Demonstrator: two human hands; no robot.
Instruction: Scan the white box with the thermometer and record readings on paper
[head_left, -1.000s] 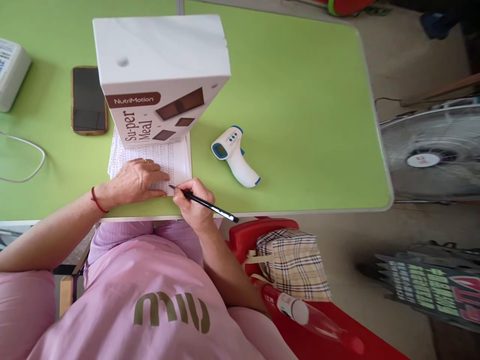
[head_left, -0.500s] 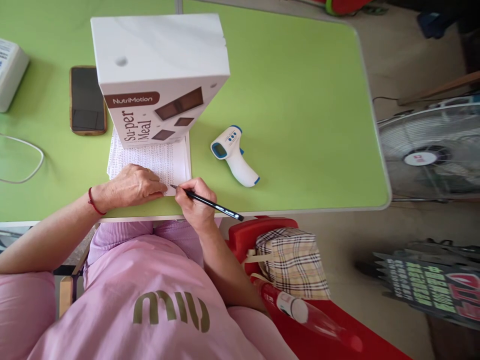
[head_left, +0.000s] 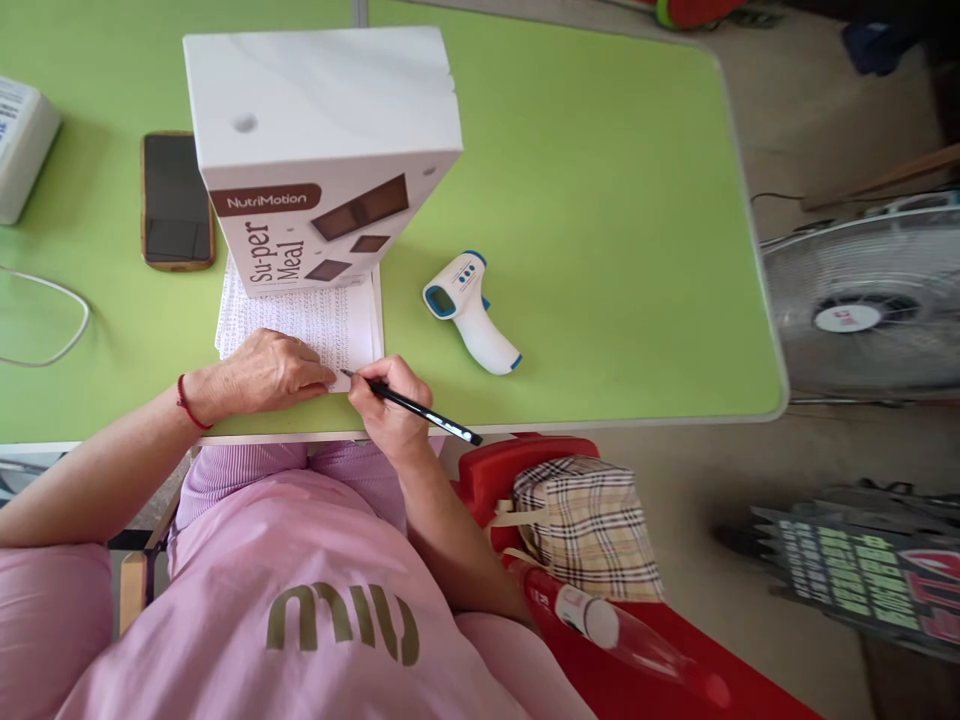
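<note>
A stack of handwritten paper sheets (head_left: 363, 325) lies near the table's front edge, dense with small writing. My left hand (head_left: 274, 372), a red string on its wrist, rests on the lower part of the sheets with its fingers curled in and closed. My right hand (head_left: 396, 405) grips a black pen (head_left: 420, 408) close to its tip, which meets the paper just right of the left fingertips. A tall white NutriMotion box (head_left: 330, 110) stands upright over the far part of the sheets and hides it.
Right of the papers lies a white and blue infrared thermometer (head_left: 474, 318). A smartphone (head_left: 178, 205) is left of the box, near a white cable (head_left: 71, 290). Beside me, a red chair (head_left: 495, 465) holds a checked bag (head_left: 589, 520) and a bottle (head_left: 600, 620). A fan (head_left: 847, 315) stands beyond the table.
The rear end of the pen has swung slightly left and down, while its tip stays at nearly the same spot. My left hand holds its place on the sheets.
</note>
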